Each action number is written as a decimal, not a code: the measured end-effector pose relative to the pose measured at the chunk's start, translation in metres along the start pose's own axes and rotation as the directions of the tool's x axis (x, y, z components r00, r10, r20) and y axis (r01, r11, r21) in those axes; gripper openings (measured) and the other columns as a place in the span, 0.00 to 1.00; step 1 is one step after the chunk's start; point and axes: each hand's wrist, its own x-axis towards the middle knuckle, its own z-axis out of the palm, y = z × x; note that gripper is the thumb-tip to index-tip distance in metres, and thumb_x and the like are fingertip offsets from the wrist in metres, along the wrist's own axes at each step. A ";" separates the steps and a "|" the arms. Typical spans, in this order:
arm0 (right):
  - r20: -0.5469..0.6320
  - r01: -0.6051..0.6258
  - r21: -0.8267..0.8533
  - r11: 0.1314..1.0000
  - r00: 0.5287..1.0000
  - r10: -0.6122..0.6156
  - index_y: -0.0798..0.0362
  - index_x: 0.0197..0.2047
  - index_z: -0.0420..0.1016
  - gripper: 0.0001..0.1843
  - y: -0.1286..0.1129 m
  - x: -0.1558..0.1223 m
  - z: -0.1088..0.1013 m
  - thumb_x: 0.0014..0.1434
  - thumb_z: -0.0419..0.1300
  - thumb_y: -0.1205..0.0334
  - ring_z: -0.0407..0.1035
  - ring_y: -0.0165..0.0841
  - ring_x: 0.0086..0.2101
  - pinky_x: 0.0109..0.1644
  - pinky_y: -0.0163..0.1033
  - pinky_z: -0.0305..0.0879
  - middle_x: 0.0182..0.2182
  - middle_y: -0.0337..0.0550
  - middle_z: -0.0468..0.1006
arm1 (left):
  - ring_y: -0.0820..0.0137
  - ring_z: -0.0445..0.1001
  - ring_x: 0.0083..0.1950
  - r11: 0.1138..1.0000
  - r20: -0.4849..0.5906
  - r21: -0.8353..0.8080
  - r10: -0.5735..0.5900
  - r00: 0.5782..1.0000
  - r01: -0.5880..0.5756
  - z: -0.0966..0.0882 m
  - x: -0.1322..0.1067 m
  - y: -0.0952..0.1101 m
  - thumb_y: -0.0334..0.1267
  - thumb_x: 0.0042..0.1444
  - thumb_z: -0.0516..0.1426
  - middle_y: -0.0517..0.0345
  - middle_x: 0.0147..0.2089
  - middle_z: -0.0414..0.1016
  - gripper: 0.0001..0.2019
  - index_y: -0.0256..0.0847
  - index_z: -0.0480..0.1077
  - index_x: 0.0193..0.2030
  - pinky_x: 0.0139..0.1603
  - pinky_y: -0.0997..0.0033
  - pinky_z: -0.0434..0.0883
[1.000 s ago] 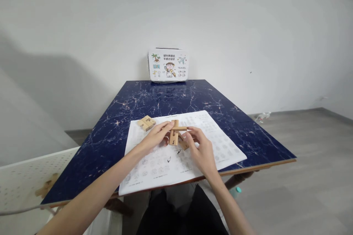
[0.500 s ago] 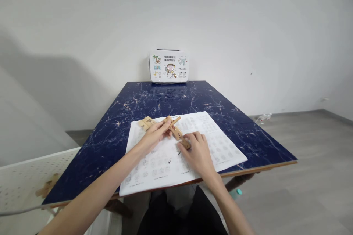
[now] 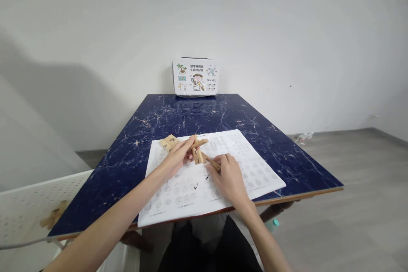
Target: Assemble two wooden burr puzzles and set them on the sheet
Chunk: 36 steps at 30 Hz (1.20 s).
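Observation:
My left hand (image 3: 179,156) is closed on a few wooden puzzle pieces (image 3: 198,155) that cross each other, held just over the printed paper sheet (image 3: 188,206). My right hand (image 3: 228,177) pinches a narrow wooden piece (image 3: 214,163) whose far end meets or lies close to the pieces in the left hand; whether they interlock I cannot tell. Beyond the left hand, more flat wooden pieces (image 3: 169,141) with dark marks lie on the sheet's far left part. Some fingertips of both hands are hidden.
A white printed box (image 3: 195,77) stands at the back of the blue marbled table (image 3: 191,114), against the wall. Left of the table, wooden pieces (image 3: 54,216) lie on a white perforated surface (image 3: 19,208). A turquoise-capped bottle (image 3: 273,224) is below the right edge.
The crossed wooden pieces in my left hand have turned, so a marked face now shows towards me. My right hand has tilted its narrow piece and stays nearly in place.

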 end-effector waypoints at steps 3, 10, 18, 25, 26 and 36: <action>0.001 -0.020 0.066 0.998 1.000 0.020 0.51 0.40 0.71 0.07 0.000 0.001 -0.002 0.68 0.57 0.58 0.71 0.45 0.40 0.44 0.48 0.65 0.38 0.49 0.76 | 0.75 0.59 0.27 1.000 0.003 0.016 0.007 1.000 -0.007 0.002 -0.001 0.002 0.57 0.61 0.62 0.58 0.30 0.70 0.22 0.37 0.81 0.41 0.28 0.70 0.55; -0.165 -0.071 0.396 0.915 0.975 0.147 0.51 0.43 0.73 0.13 -0.013 0.003 -0.021 0.70 0.56 0.51 0.73 0.42 0.42 0.46 0.46 0.70 0.42 0.49 0.79 | 0.75 0.59 0.28 1.000 -0.020 0.016 -0.001 1.000 0.001 -0.005 0.003 -0.005 0.59 0.61 0.61 0.58 0.32 0.69 0.23 0.36 0.80 0.41 0.29 0.72 0.57; 0.036 -0.182 0.844 0.505 0.958 0.285 0.47 0.43 0.63 0.17 -0.024 0.000 -0.035 0.73 0.50 0.42 0.72 0.33 0.24 0.27 0.37 0.69 0.28 0.38 0.77 | 0.75 0.59 0.28 0.997 0.045 0.068 -0.026 0.999 0.023 -0.005 0.004 -0.008 0.60 0.61 0.61 0.56 0.31 0.71 0.25 0.37 0.81 0.42 0.27 0.70 0.55; 0.104 -0.193 0.902 0.387 0.965 0.240 0.45 0.42 0.62 0.16 -0.025 0.001 -0.034 0.72 0.51 0.41 0.52 0.26 0.19 0.20 0.31 0.49 0.24 0.29 0.58 | 0.75 0.60 0.28 0.994 0.070 0.099 -0.047 0.996 0.040 -0.005 0.001 -0.008 0.59 0.63 0.60 0.56 0.32 0.72 0.23 0.37 0.77 0.38 0.30 0.70 0.57; 0.110 -0.191 0.904 0.383 0.969 0.222 0.45 0.43 0.62 0.16 -0.025 0.000 -0.034 0.73 0.51 0.42 0.52 0.26 0.20 0.21 0.31 0.50 0.25 0.30 0.60 | 0.75 0.60 0.28 0.994 0.070 0.099 -0.049 0.996 0.042 -0.005 0.001 -0.007 0.58 0.63 0.60 0.56 0.32 0.72 0.23 0.37 0.77 0.38 0.30 0.70 0.57; 0.123 -0.207 0.855 0.475 0.972 0.201 0.50 0.50 0.73 0.20 -0.022 0.001 -0.034 0.70 0.56 0.43 0.50 0.26 0.21 0.23 0.33 0.47 0.21 0.30 0.56 | 0.75 0.59 0.28 0.993 0.087 0.121 -0.014 0.996 0.004 -0.002 0.002 -0.010 0.58 0.61 0.62 0.62 0.29 0.65 0.22 0.37 0.74 0.35 0.30 0.72 0.58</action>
